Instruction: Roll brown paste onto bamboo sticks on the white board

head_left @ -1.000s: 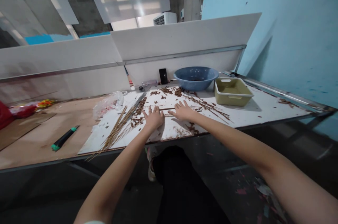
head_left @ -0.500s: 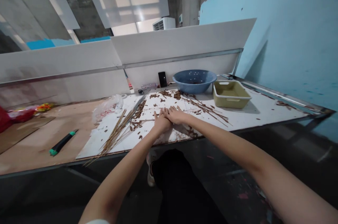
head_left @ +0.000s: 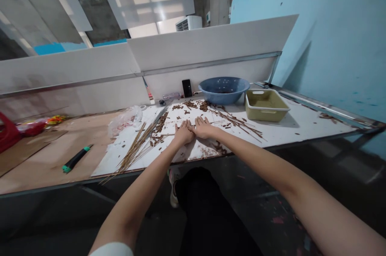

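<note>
My left hand (head_left: pixel 183 132) and my right hand (head_left: pixel 204 128) lie palm down beside each other on the white board (head_left: pixel 244 135), thumbs close together. Both are open, with fingers stretched forward. A thin stick (head_left: pixel 169 135) runs out to the left from under my left hand; whatever lies beneath the palms is hidden. Small brown pieces (head_left: pixel 204 106) are scattered beyond my hands. A bundle of thin sticks (head_left: pixel 135 147) lies to the left, partly over the front edge. To the right are several brown-coated sticks (head_left: pixel 241 122).
A blue basin (head_left: pixel 223 94) and an olive plastic basket (head_left: pixel 265 114) stand at the back right. A phone (head_left: pixel 187 88) leans on the back panel. Farther left lie a clear plastic bag (head_left: pixel 126 121) and a black-and-green utility knife (head_left: pixel 76 159). The table's front edge runs close to my body.
My hands have moved slightly apart; the fingers that touched or overlapped now show a small gap. The whole view has shifted a little.
</note>
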A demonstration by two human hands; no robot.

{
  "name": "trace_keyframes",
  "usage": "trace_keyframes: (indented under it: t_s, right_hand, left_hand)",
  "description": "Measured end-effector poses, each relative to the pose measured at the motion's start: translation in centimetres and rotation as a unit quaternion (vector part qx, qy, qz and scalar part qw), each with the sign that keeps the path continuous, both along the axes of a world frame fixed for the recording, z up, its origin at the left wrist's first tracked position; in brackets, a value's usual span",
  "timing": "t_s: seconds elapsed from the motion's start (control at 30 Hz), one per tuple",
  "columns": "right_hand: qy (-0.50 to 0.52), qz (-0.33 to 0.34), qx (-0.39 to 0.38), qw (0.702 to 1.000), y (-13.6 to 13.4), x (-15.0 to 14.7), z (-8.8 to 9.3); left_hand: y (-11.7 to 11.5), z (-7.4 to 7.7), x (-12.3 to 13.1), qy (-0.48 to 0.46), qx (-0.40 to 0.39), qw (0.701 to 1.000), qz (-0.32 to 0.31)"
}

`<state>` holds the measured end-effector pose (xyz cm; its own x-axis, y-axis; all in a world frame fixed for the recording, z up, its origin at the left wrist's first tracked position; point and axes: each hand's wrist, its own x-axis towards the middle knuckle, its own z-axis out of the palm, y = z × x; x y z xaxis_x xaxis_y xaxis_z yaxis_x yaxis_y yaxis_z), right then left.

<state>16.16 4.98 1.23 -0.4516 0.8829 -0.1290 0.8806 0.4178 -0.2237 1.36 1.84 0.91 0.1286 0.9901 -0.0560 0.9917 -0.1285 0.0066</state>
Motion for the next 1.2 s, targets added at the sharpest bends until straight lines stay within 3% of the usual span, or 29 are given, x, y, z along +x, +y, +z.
trace_keyframes:
  t_s: [0.2,0.43,0.5,0.63,0.7,0.93,1.03,1.2]
  right_hand:
    - [0.003,0.06,0.014,0.998,-2.6,2.0,-1.8]
    - [0.0,-0.006,-0.006,1.0,0.8,-0.2,0.3]
    - [0.002,0.0,0.003,1.0,0.5,0.0,0.1]
    - [-0.008,0.053,0.029,0.998,-2.1,1.8,-1.6]
    - [-0.015,0.07,0.036,0.997,-2.7,2.3,-2.0]
    - [-0.016,-0.015,0.007,1.0,1.1,-0.2,-0.1]
    - [-0.018,-0.011,0.015,1.0,0.2,0.3,-0.8]
    - [-0.022,0.073,0.035,0.996,-2.0,2.1,-2.2]
  left_hand:
    - [-3.3,-2.3,-0.7,0.02,0.004,0.999,-0.03]
    - [1.1,0.6,-0.1,0.008,-0.005,1.0,0.013]
    - [0.9,0.2,-0.2,0.002,0.008,1.0,0.017]
    - [-1.9,-2.2,-1.3,0.004,0.024,1.0,-0.007]
    - [-2.6,-2.7,-1.7,0.008,0.021,1.0,-0.016]
    - [1.0,-0.3,-0.5,-0.011,0.018,0.999,0.031]
    - [0.4,-1.0,-0.7,-0.013,0.039,0.999,0.033]
    - [-1.4,-2.0,-2.5,0.011,0.009,1.0,-0.022]
